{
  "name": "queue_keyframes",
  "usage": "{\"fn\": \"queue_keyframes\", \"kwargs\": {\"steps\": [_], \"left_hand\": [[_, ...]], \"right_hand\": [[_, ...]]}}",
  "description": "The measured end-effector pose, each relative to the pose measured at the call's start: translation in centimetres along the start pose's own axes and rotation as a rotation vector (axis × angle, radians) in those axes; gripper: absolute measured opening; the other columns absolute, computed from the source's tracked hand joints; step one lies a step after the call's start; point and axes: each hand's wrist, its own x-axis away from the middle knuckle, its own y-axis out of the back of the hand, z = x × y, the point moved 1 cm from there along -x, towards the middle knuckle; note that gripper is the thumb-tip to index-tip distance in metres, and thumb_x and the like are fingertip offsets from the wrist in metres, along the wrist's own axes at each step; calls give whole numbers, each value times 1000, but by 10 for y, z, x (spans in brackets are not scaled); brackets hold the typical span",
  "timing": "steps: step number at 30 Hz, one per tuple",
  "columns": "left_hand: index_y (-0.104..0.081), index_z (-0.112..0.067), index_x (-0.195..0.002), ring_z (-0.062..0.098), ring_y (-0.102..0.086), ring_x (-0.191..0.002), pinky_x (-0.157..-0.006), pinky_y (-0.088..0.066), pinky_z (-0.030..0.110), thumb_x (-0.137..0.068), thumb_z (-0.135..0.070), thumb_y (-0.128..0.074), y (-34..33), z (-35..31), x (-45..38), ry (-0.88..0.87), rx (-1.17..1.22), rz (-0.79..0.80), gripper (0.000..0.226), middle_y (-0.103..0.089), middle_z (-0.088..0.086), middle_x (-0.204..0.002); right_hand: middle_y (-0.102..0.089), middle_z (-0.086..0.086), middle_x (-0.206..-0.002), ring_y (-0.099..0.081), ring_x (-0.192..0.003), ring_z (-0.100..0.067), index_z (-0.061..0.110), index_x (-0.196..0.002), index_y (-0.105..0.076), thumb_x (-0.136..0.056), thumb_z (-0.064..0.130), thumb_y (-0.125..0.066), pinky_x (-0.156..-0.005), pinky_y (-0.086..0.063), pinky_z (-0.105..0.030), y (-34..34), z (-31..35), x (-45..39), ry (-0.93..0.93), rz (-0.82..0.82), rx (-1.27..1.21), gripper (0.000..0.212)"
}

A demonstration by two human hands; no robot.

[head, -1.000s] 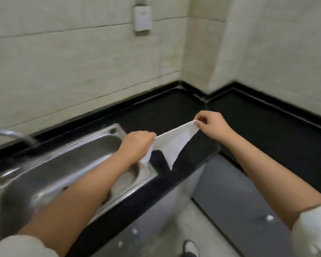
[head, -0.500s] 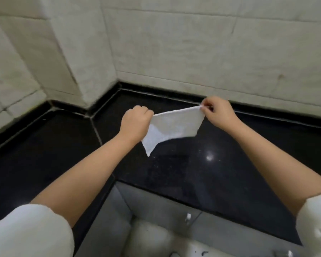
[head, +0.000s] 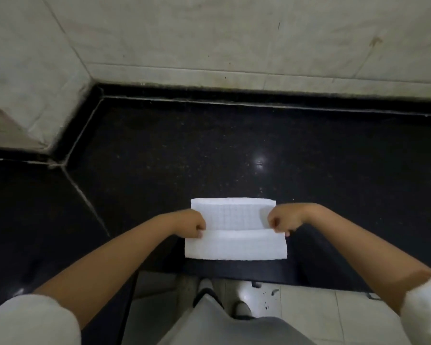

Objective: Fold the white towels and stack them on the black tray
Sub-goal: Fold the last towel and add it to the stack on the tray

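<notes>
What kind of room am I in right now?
Probably a kitchen or utility room: a polished black stone counter set in a corner, pale tiled walls, and a tiled floor below.

No readable text, label or number anywhere (only a plain grid weave).

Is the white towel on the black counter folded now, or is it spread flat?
Partly folded: the white towel shows a layer edge across its middle, pinched by the left hand and right hand.

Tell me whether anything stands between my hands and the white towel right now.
Nothing does. The left hand and right hand already pinch the white towel at its two ends on the black counter.
</notes>
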Motion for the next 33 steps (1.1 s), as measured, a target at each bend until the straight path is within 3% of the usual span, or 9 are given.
{"fn": "queue_keyframes", "kwargs": {"steps": [3, 7, 13, 21, 24, 26, 28, 31, 33], "left_hand": [[-64, -4, -107, 23, -57, -102, -82, -41, 24, -93, -13, -49, 30, 25, -13, 46, 101, -231, 23, -61, 10, -111], [-67, -7, -100, 17, -58, -94, -84, -46, 26, -92, -13, -52, 44, 47, -29, 49, 165, -351, 18, -64, 7, -107], [-64, -10, -99, 12, -55, -84, -74, -44, 23, -94, -16, -47, 30, 58, -46, 46, 151, -458, 19, -66, 5, -101], [-47, -14, -132, 15, -45, -116, -92, -44, 26, -98, -31, -42, 19, 59, -46, 52, -34, -530, 39, -47, 2, -128], [-46, -14, -132, 16, -43, -118, -94, -44, 27, -98, -27, -41, 16, 53, -47, 82, -155, -502, 37, -45, 3, -130], [-51, -13, -123, 17, -47, -112, -91, -44, 27, -98, -22, -41, 14, 47, -49, 97, -174, -515, 29, -50, 4, -124], [-52, -12, -118, 16, -50, -106, -89, -45, 26, -97, -19, -43, 15, 42, -48, 112, -159, -502, 24, -51, 5, -120], [-53, -8, -115, 13, -47, -88, -80, -44, 25, -96, -12, -42, 27, 36, -45, 104, -119, -453, 22, -51, 8, -117], [-56, -3, -108, 16, -44, -82, -74, -42, 29, -95, -10, -41, 46, 31, -36, 91, -99, -484, 21, -50, 12, -113]], "right_hand": [[-58, -7, -88, -55, -82, -22, 8, -87, -60, -87, 10, -46, -72, -42, -29, 19, -7, -16, -28, -236, 0, 14], [-59, -9, -96, -55, -91, -24, 6, -92, -61, -90, 10, -45, -73, -40, -27, 25, -13, -26, -132, -452, -93, 17], [-48, -3, -89, -54, -85, -24, 5, -91, -61, -89, 7, -44, -71, -43, -31, 6, -16, -36, -212, -586, -134, 18], [-52, -10, -118, -53, -107, -25, 6, -121, -55, -91, 10, -46, -85, -44, -29, -4, -19, -40, -197, -654, -160, 31], [-52, -9, -114, -55, -101, -24, 6, -113, -57, -91, 10, -47, -78, -44, -27, -3, -18, -36, -177, -580, -103, 25], [-51, -9, -102, -54, -91, -23, 10, -92, -57, -89, 9, -47, -71, -42, -26, -3, -17, -36, -180, -530, -91, 11], [-47, -3, -87, -49, -82, -20, 15, -70, -46, -85, 7, -48, -63, -37, -23, -2, -18, -36, -178, -488, -153, 18], [-48, -2, -84, -47, -80, -18, 13, -71, -44, -81, 7, -54, -66, -35, -26, 12, -20, -28, -117, -478, -203, 16], [-50, -4, -82, -47, -79, -18, 15, -68, -45, -77, 5, -58, -65, -31, -24, 33, -19, -11, -54, -597, -221, 19]]}}
